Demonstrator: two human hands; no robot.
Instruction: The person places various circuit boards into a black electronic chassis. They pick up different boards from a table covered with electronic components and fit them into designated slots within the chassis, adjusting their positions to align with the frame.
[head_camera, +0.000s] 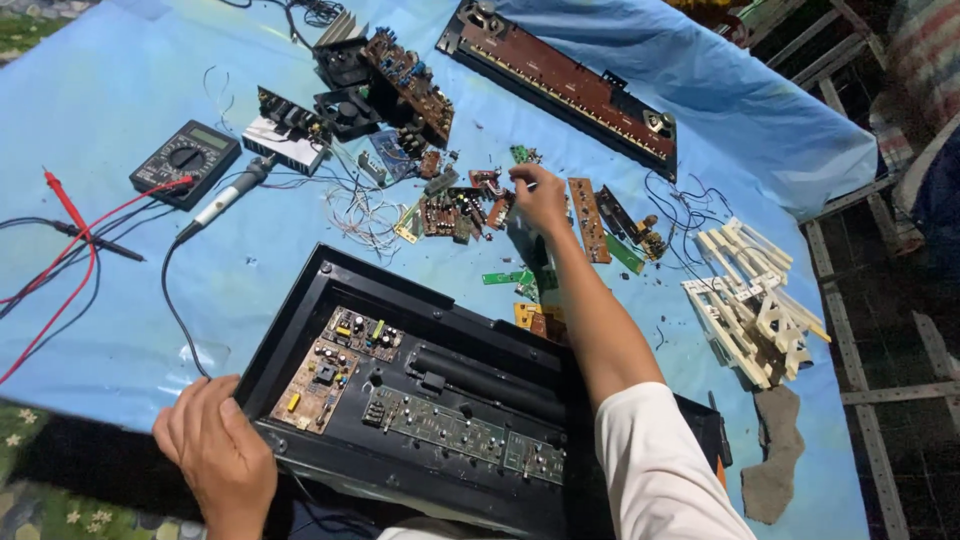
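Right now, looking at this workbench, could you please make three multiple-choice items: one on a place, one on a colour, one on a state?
1. Where does the left hand rest?
A. on the corner of the open black case
B. on the multimeter
C. on the white keys

2. What colour is the cloth under the parts?
A. green
B. light blue
C. red

3. What is the right hand doing?
A. lying flat
B. gripping the soldering iron
C. pinching something small among the loose circuit boards

Answers: 1 A, fingers lie on its near-left corner; 2 B, blue shows all around; 3 C, fingertips close together there.
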